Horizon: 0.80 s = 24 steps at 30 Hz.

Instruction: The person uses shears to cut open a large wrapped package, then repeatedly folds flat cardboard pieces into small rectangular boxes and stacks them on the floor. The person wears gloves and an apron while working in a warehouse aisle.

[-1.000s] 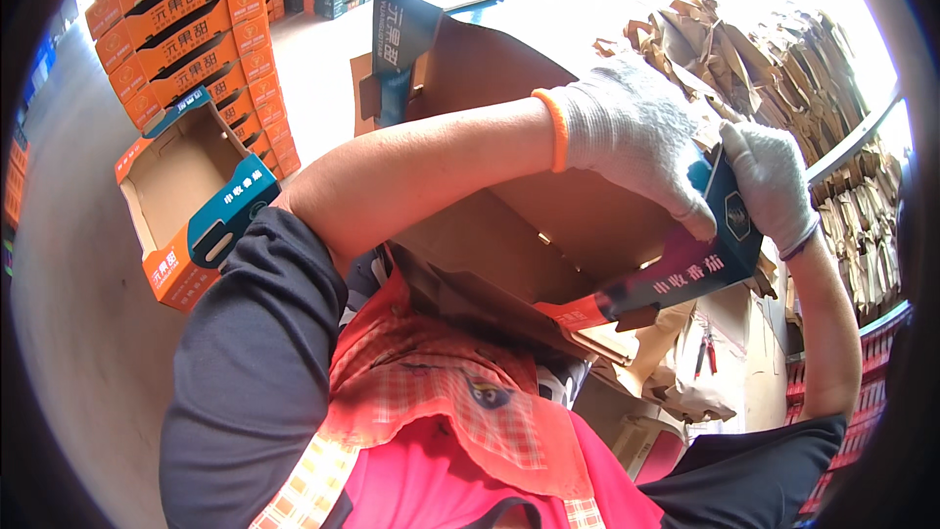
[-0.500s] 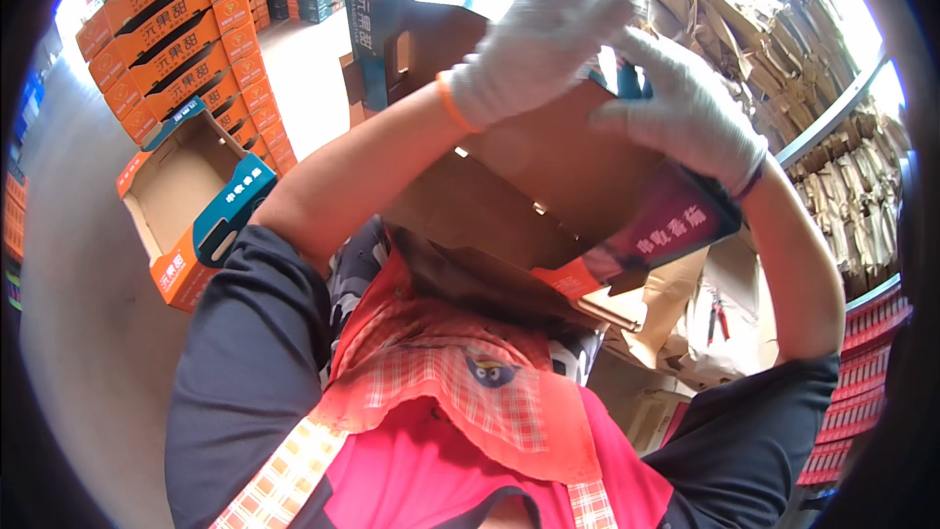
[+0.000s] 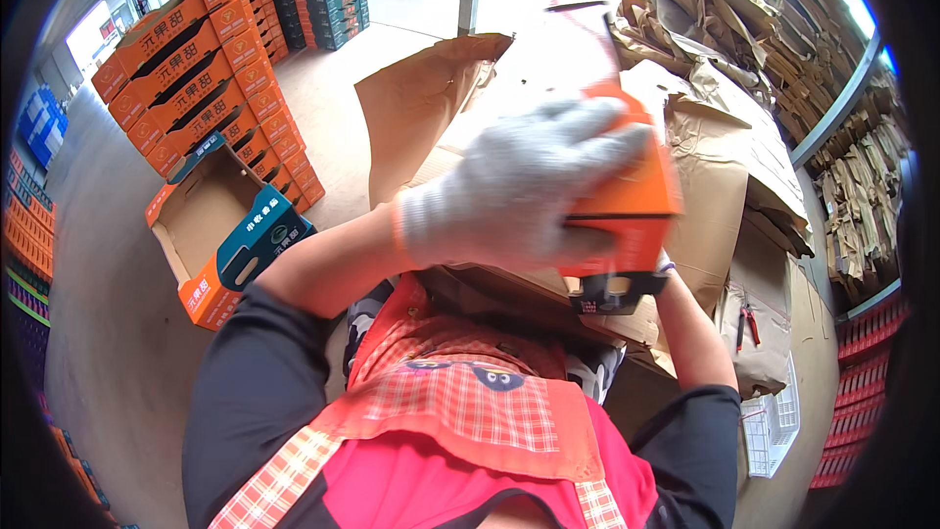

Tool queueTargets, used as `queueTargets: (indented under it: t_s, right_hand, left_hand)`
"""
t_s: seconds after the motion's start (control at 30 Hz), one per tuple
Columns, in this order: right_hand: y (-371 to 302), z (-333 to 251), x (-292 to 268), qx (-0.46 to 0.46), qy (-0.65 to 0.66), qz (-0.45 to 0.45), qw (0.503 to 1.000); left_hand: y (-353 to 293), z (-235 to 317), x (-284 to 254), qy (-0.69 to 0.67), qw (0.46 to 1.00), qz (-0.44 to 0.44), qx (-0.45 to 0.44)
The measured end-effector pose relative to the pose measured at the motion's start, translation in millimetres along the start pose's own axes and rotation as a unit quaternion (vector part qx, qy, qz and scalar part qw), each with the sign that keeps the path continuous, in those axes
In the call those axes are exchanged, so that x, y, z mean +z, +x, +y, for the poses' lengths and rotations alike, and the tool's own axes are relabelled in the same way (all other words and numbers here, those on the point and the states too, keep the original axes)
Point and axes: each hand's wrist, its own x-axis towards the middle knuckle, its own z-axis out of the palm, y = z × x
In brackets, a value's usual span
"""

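Observation:
In front of my chest a cardboard box [image 3: 627, 191] is tilted up, its orange end towards me and a dark part with a cut-out at its lower edge. My left hand [image 3: 529, 181], in a pale knitted glove, lies across the box's near side. Its fingers are closed over the orange end, a little blurred. Only the cuff of my right hand [image 3: 668, 263] shows at the box's lower right; the box hides the fingers. Beneath both hands, brown paper and flat cardboard [image 3: 710, 171] cover the work surface.
At the left, an open orange and teal box [image 3: 230, 225] leans by a tall stack of orange boxes [image 3: 186, 69]. Red-handled pliers [image 3: 748, 321] lie on brown paper at the right, above a white crate [image 3: 774, 421]. Bundled brown paper [image 3: 852, 176] stands behind a metal rail [image 3: 842, 98].
The box has been turned from its wide open side to its orange end. My left hand has come down and nearer onto it. My right hand has dropped behind the box.

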Motion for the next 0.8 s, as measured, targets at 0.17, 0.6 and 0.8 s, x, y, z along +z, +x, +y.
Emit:
queueTargets:
  t_s: [0.17,0.6,0.8]
  right_hand:
    - [-28.4,-89.8,-25.1,-0.192,0.112,0.088,0.971]
    - [-119.2,-244.2,45.6,-0.132,-0.418,-0.015,0.899]
    - [-88.9,-229.7,63.6,-0.348,-0.568,-0.062,0.743]
  left_hand:
    - [80.5,23.2,49.4,-0.131,0.984,0.078,0.097]
    - [70.2,52.2,139.9,-0.295,0.903,0.291,-0.112]
    - [59.1,52.3,140.7,-0.439,0.871,0.138,-0.172]
